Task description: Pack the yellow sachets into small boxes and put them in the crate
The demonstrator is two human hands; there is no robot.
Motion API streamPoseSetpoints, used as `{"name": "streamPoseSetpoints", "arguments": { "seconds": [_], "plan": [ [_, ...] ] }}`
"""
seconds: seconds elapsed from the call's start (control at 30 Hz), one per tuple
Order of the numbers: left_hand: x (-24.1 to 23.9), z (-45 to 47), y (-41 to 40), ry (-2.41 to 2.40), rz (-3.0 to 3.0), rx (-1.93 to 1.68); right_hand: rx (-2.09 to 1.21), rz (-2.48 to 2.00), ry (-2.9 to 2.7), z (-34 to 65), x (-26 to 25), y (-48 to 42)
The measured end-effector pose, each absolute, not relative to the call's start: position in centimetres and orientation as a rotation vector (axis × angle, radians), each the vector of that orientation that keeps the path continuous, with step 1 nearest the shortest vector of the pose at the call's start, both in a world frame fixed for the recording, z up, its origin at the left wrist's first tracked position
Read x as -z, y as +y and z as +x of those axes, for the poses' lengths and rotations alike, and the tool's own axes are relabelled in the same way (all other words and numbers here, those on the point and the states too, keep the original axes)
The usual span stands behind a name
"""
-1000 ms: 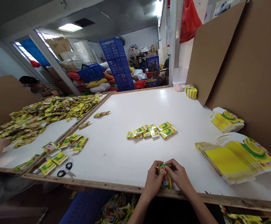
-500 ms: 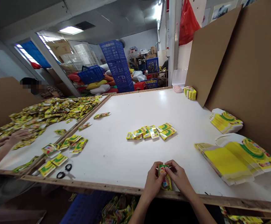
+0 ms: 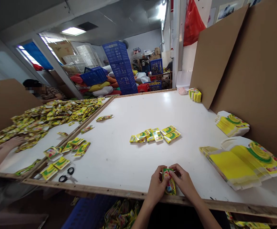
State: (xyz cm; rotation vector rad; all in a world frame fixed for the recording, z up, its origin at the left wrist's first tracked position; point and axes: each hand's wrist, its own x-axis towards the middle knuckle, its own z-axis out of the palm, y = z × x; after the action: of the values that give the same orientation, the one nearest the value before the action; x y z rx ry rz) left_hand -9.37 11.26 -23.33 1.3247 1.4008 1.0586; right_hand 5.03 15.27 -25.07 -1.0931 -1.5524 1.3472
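Observation:
Between my two hands is a small yellow and green printed box (image 3: 169, 187), close to the table's wooden front edge. My left hand (image 3: 157, 182) grips its left side, with the thumb on the printed face. My right hand (image 3: 181, 180) holds the upper right side, its thumb also on the face. Farther up the white table (image 3: 119, 159) lies a cluster of similar small boxes (image 3: 157, 135). To the right are stacks of flat yellow cartons (image 3: 238, 162), fanned out, with a smaller carton stack (image 3: 232, 123) behind.
Black-handled scissors (image 3: 67, 175) lie at the front left beside loose boxes (image 3: 61, 163). A wooden strip divides off a neighbouring table with a big heap of boxes (image 3: 54, 114), where a co-worker's hand (image 3: 11, 143) reaches in. Cardboard panels (image 3: 250, 63) stand along the right. A blue crate (image 3: 86, 211) sits below.
My hands and the box stay almost in place. The co-worker's hand at the left has shifted slightly left and down over the heap. The view has moved very slightly.

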Motion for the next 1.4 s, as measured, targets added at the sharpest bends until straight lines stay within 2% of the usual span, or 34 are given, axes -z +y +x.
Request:
{"name": "streamPoseSetpoints", "arguments": {
  "seconds": [1.4],
  "plan": [
    [23.23, -9.44, 11.11, 1.436, 1.347, -1.048, -1.382, -1.094, -1.524, 4.89, 25.81, 15.51]
  ]
}}
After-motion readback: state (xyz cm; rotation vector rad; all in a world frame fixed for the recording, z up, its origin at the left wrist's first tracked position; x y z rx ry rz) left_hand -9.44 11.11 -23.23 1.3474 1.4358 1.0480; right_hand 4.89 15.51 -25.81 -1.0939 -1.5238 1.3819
